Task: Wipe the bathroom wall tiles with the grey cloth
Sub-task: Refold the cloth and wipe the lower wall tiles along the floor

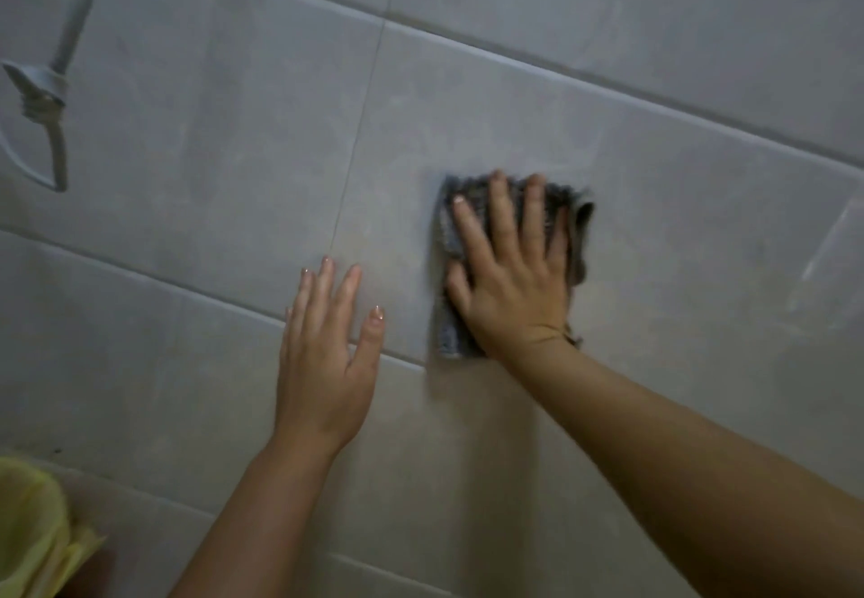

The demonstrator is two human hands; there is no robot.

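The grey tiled wall point(234, 139) fills the whole view, its grout lines slanting. A folded grey cloth point(449, 317) lies flat against a tile right of centre. My right hand point(509, 270) presses on it with spread fingers, covering most of it; the cloth's fuzzy edges show above, left and right of the hand. My left hand point(327, 354) rests flat on the bare tile just left of the cloth, fingers apart and holding nothing. A narrow gap of tile separates the two hands.
A grey pipe with a fitting and a thin looped hose point(44, 102) is mounted on the wall at the upper left. Something yellow, perhaps a bag or cloth point(32, 532), sits at the bottom left corner. Tiled wall stretches on all around both hands.
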